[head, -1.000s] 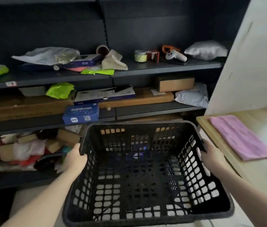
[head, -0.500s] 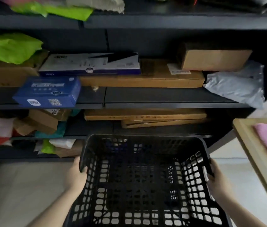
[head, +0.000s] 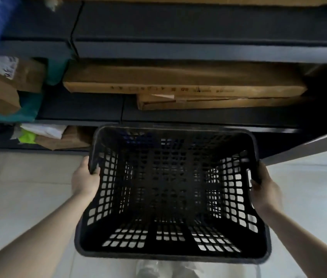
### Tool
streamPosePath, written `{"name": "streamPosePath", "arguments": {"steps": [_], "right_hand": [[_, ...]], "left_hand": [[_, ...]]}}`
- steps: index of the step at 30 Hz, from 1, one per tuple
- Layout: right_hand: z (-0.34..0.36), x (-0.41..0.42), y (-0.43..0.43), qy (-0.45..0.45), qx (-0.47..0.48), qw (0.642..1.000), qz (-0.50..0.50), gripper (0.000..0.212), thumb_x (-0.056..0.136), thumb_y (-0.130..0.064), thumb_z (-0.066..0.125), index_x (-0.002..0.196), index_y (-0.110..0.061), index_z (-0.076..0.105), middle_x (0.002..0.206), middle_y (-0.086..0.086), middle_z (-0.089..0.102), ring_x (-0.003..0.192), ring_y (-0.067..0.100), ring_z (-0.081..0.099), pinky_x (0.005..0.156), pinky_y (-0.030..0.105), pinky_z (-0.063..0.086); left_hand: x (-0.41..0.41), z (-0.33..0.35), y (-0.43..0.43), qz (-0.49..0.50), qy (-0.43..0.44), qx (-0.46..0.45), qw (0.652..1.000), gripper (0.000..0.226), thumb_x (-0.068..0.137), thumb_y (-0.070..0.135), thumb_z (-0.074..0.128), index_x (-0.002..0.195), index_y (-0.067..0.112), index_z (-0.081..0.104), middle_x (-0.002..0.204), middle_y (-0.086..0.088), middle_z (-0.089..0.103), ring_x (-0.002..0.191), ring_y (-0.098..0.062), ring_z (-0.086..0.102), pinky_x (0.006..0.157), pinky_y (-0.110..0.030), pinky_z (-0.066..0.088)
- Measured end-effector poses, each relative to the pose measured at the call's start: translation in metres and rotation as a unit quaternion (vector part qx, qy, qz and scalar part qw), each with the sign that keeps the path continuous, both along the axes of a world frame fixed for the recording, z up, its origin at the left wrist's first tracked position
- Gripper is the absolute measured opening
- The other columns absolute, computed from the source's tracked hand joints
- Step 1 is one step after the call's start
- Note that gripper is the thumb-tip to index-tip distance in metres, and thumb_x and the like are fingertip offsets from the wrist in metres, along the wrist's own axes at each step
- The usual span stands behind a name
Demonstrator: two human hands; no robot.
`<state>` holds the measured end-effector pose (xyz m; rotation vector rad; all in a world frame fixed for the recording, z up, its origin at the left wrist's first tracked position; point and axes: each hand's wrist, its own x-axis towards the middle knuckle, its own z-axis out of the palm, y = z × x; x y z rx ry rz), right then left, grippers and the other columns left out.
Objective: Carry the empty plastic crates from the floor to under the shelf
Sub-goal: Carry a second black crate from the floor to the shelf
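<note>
An empty black plastic crate with lattice walls fills the lower middle of the head view, held above the pale floor. My left hand grips its left rim and my right hand grips its right rim by the handle slot. The crate's far edge reaches the front of the dark shelf unit's lowest board. The dark gap under that board lies just beyond the crate and is partly hidden by it.
Long flat cardboard boxes lie on the lower shelf. Brown boxes, teal items and a lime-green bag crowd the left side. A pale panel edge slants in at the right. A shoe shows below the crate.
The view has dropped and closed in on the shelf's bottom levels. The crate has come lower and nearer the shelf base, with both hands still on its rims.
</note>
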<state>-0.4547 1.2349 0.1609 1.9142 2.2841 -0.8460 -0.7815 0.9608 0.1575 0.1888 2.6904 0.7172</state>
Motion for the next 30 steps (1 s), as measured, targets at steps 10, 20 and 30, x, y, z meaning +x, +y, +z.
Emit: {"name": "streamPosePath", "arguments": {"steps": [10, 20, 30], "right_hand": [[-0.013, 0.002, 0.005, 0.002, 0.006, 1.0, 0.027, 0.065, 0.094, -0.016, 0.046, 0.148, -0.038, 0.018, 0.097, 0.016, 0.072, 0.083, 0.039, 0.064, 0.062, 0.035, 0.045], [-0.01, 0.002, 0.001, 0.017, -0.008, 1.0, -0.002, 0.072, 0.089, -0.003, 0.048, 0.148, -0.034, 0.024, 0.104, 0.02, 0.071, 0.091, 0.042, 0.064, 0.072, 0.041, 0.05], [-0.004, 0.0, 0.0, 0.022, -0.004, 1.0, -0.014, 0.071, 0.088, 0.003, 0.047, 0.148, -0.029, 0.027, 0.105, 0.022, 0.07, 0.094, 0.044, 0.062, 0.075, 0.043, 0.049]], "left_hand": [[0.008, -0.029, 0.008, 0.026, -0.014, 0.009, 1.0, 0.026, 0.091, 0.008, 0.055, 0.117, 0.016, 0.055, 0.087, -0.005, 0.061, 0.075, -0.024, 0.053, 0.068, -0.033, 0.04], [0.004, -0.029, 0.005, 0.028, -0.04, 0.034, 0.998, 0.028, 0.092, 0.007, 0.054, 0.119, 0.014, 0.055, 0.084, -0.008, 0.06, 0.079, -0.027, 0.056, 0.072, -0.035, 0.044], [0.005, -0.033, 0.002, 0.025, -0.04, 0.042, 0.998, 0.023, 0.093, 0.011, 0.054, 0.115, 0.014, 0.055, 0.082, -0.005, 0.061, 0.075, -0.028, 0.057, 0.068, -0.034, 0.043]]}}
